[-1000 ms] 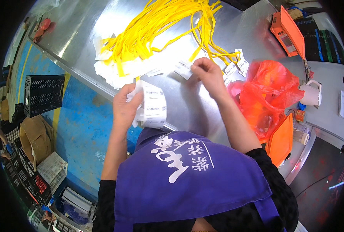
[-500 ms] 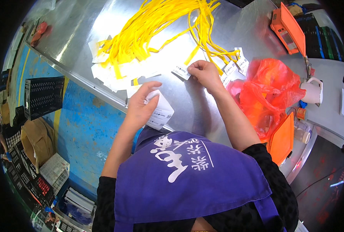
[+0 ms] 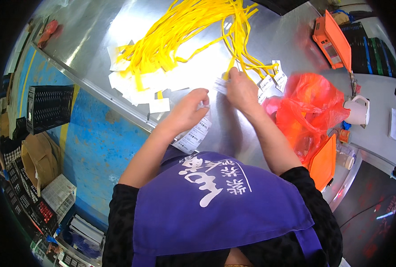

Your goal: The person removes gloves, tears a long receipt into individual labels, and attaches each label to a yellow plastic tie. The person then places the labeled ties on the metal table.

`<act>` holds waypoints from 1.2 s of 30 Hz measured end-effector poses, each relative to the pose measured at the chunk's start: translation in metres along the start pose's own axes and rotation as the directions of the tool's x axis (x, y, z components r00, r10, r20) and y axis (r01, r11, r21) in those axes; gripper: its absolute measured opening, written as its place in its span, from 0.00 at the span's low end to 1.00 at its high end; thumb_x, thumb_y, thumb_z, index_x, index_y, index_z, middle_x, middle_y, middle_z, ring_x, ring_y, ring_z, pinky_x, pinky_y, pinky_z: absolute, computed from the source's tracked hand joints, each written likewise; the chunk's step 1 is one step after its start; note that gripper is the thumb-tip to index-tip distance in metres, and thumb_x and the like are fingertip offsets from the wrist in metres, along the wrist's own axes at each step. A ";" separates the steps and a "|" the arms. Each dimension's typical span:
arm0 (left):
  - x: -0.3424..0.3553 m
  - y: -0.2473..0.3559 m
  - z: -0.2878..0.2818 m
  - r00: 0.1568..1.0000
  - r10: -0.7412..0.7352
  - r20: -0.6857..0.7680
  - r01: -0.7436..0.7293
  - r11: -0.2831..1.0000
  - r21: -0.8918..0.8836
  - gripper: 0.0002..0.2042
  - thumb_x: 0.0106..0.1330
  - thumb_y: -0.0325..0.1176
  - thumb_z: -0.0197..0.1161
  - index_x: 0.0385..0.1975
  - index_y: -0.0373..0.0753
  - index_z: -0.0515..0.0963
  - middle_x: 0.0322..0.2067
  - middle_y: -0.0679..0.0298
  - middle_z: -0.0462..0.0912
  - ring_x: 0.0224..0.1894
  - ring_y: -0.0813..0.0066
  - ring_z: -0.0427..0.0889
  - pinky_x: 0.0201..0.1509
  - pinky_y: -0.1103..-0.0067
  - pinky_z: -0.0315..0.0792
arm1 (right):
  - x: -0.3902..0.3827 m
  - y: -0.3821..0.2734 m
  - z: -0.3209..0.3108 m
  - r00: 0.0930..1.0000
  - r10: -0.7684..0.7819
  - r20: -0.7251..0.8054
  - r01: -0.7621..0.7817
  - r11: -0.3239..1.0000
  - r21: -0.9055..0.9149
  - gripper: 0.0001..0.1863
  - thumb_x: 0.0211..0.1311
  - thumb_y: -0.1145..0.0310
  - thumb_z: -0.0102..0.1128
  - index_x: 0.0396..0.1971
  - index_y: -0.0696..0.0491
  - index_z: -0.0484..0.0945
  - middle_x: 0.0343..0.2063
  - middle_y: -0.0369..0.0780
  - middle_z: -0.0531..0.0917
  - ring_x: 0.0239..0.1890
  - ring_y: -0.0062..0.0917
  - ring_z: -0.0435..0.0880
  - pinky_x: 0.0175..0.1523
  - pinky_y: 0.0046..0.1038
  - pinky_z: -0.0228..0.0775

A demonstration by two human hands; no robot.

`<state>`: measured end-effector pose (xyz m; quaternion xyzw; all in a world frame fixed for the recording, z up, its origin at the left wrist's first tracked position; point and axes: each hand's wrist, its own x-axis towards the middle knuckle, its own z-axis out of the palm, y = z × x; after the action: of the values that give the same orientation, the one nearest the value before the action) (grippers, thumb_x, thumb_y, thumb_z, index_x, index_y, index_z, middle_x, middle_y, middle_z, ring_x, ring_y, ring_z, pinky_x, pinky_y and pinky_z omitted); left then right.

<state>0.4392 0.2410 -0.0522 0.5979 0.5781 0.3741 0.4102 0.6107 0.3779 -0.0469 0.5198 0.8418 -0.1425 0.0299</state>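
My left hand [image 3: 188,112] is closed on a strip of white printed labels [image 3: 193,137], which hangs below the palm over the table's near edge. To its right, my right hand [image 3: 243,92] pinches a yellow strap [image 3: 230,66] near its end. A white tag [image 3: 221,85] by those fingertips is smeared by motion. A large bundle of yellow straps [image 3: 175,33] lies ahead, with white labels [image 3: 138,91] at its left ends. Several tagged strap ends, with white tags [image 3: 265,84], lie right of my right hand.
On the metal table [image 3: 86,53], a red plastic bag [image 3: 311,111] lies at the right beside a white mug [image 3: 357,110]. An orange scale [image 3: 332,42] stands at the far right, and an orange panel [image 3: 322,162] nearer. A black crate [image 3: 51,108] is on the blue floor [image 3: 104,147].
My left hand has moved right and slightly up with the label strip, its fingers now more closed. My right hand has shifted slightly right, with the tag at its fingertips.
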 end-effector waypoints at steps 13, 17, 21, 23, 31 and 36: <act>-0.201 0.017 -0.153 0.745 -0.408 -0.528 -0.069 0.740 -0.669 0.07 0.62 0.19 0.58 0.37 0.38 0.74 0.44 0.61 0.82 0.40 0.75 0.80 0.48 0.78 0.76 | 0.045 -0.086 -0.012 0.933 -0.341 0.114 0.332 0.939 0.087 0.22 0.67 0.71 0.51 0.61 0.43 0.75 0.47 0.47 0.81 0.49 0.44 0.82 0.53 0.40 0.74; -0.270 0.041 -0.203 0.420 -0.430 -0.799 -0.192 0.819 -0.541 0.06 0.68 0.22 0.55 0.41 0.41 0.74 0.33 0.68 0.78 0.36 0.78 0.79 0.40 0.78 0.79 | 0.020 -0.049 -0.009 0.943 -0.311 0.119 0.306 0.950 0.062 0.20 0.67 0.69 0.49 0.58 0.44 0.76 0.42 0.47 0.81 0.46 0.45 0.82 0.50 0.43 0.74; -0.278 0.062 -0.218 0.588 -0.291 -0.755 -0.255 0.819 -0.515 0.07 0.64 0.23 0.58 0.40 0.41 0.77 0.33 0.69 0.78 0.34 0.81 0.77 0.38 0.79 0.76 | -0.009 0.005 -0.013 0.944 -0.301 0.133 0.292 0.953 0.080 0.21 0.65 0.70 0.52 0.58 0.41 0.77 0.42 0.46 0.81 0.45 0.44 0.82 0.50 0.42 0.74; -0.242 0.065 -0.202 0.627 -0.269 -0.731 -0.073 0.914 -0.399 0.08 0.62 0.21 0.57 0.38 0.40 0.78 0.34 0.67 0.79 0.35 0.80 0.77 0.40 0.80 0.75 | -0.021 0.018 -0.016 0.948 -0.295 0.120 0.286 0.954 0.089 0.22 0.64 0.71 0.53 0.58 0.40 0.77 0.42 0.46 0.81 0.45 0.44 0.82 0.50 0.42 0.74; -0.080 0.079 -0.072 0.993 -0.109 -0.043 0.080 0.899 -0.430 0.07 0.64 0.19 0.56 0.39 0.33 0.79 0.37 0.66 0.82 0.41 0.81 0.80 0.46 0.82 0.74 | -0.060 0.007 -0.052 0.975 -0.215 0.049 0.119 0.702 0.703 0.19 0.68 0.74 0.56 0.58 0.53 0.77 0.44 0.41 0.83 0.46 0.26 0.81 0.52 0.27 0.74; -0.047 0.067 -0.045 0.987 -0.150 -0.048 0.114 0.890 -0.442 0.05 0.68 0.21 0.58 0.41 0.33 0.78 0.33 0.69 0.81 0.37 0.84 0.79 0.41 0.85 0.73 | -0.094 -0.028 -0.043 0.915 -0.381 0.129 -0.064 0.178 0.982 0.11 0.65 0.75 0.63 0.46 0.56 0.80 0.38 0.33 0.82 0.41 0.17 0.79 0.46 0.20 0.72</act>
<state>0.4208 0.1974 0.0284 0.4340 0.5345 0.4896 0.5350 0.6337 0.2960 0.0186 0.2927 0.5887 -0.7334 -0.1733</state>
